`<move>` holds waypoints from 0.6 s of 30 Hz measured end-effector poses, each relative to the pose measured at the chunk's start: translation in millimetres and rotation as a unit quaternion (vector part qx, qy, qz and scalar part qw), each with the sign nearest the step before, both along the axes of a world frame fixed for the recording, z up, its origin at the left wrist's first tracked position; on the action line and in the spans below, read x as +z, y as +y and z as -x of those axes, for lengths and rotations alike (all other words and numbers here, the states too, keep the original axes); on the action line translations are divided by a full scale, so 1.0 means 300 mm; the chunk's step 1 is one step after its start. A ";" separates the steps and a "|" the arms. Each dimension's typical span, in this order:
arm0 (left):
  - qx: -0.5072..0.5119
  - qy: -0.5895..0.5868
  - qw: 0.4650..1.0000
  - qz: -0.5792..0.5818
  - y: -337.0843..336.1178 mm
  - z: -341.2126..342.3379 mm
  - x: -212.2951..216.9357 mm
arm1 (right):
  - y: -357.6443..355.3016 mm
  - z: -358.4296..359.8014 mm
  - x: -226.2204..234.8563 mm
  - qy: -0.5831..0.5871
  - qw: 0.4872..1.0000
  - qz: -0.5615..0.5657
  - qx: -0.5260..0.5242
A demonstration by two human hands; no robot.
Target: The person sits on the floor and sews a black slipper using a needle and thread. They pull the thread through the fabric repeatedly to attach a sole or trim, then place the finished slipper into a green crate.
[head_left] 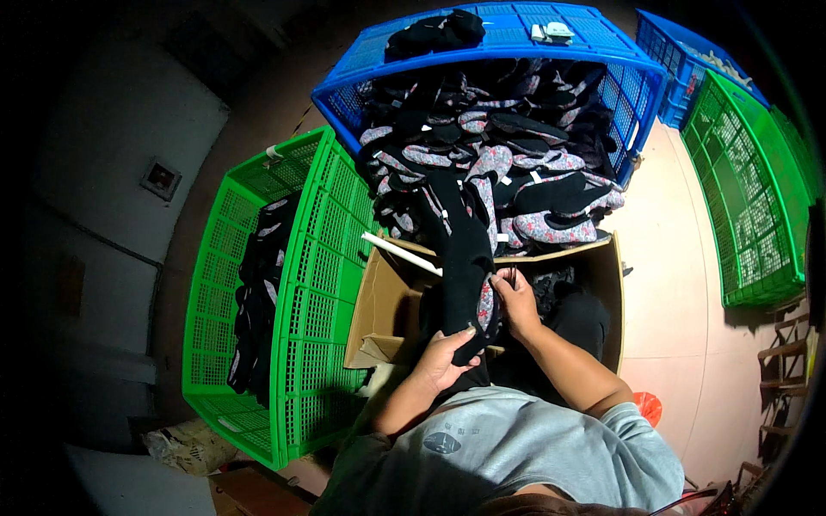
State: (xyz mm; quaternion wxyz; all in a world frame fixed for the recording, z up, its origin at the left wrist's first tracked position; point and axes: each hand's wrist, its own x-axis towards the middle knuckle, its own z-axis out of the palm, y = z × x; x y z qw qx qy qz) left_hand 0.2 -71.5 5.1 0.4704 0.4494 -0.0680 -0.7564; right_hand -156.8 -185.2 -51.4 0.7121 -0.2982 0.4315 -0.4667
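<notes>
Frame centre: left hand (443,361) grips the lower end of a black sock (465,267); right hand (516,301) pinches its right edge. Sock stands upright between both hands, above an open carton (387,301), below the blue crate (344,95).

Contents of the cardboard box (383,301) are too dark to identify. Beside the box, the left hand (443,359) fingertips are hidden behind the black shoe upper (465,267). Right of the box, wooden furniture (787,378) is cut off by the picture's edge.
</notes>
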 end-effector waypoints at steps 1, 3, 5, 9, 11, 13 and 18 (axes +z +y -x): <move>0.006 0.003 1.000 -0.002 -0.005 -0.020 0.015 | 0.007 0.002 0.009 -0.020 1.000 0.001 0.020; 0.054 0.036 0.998 -0.006 -0.028 -0.088 0.047 | 0.010 0.005 0.046 -0.026 0.999 -0.023 0.040; 0.111 0.123 0.986 -0.006 -0.069 -0.237 0.049 | 0.008 0.005 0.030 -0.025 0.997 -0.034 0.058; 0.341 0.107 0.911 0.206 -0.137 -0.546 0.193 | 0.004 0.008 0.014 -0.008 0.995 -0.060 0.084; 0.441 -0.027 0.843 0.306 -0.158 -0.615 0.244 | 0.004 0.005 0.009 -0.009 0.995 -0.058 0.082; 0.447 -0.035 0.840 0.305 -0.156 -0.642 0.257 | 0.006 0.014 0.022 0.002 0.994 -0.064 0.087; 0.314 -0.081 0.932 0.164 -0.191 -0.552 0.040 | 0.009 -0.006 0.023 0.018 0.990 -0.059 0.124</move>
